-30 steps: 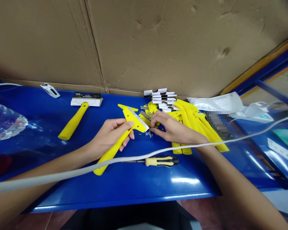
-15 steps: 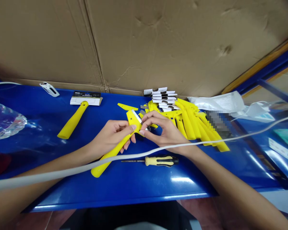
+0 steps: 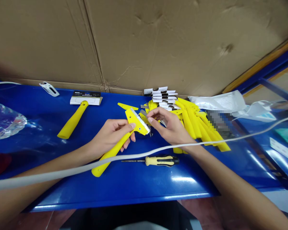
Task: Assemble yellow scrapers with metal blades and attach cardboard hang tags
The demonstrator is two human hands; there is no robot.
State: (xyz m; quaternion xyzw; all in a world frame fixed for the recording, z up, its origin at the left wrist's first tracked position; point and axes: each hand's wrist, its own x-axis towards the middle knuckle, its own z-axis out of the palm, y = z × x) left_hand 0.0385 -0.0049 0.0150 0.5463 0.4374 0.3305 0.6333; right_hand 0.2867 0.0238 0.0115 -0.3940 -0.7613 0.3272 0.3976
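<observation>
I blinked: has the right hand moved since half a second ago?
Yes. The right hand has shifted rightward and farther back, away from the screwdriver, which lies where it did.

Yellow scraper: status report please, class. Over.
Left hand gripping scraper. Right hand close by, contents unclear. White cable crosses in front of scraper.
</observation>
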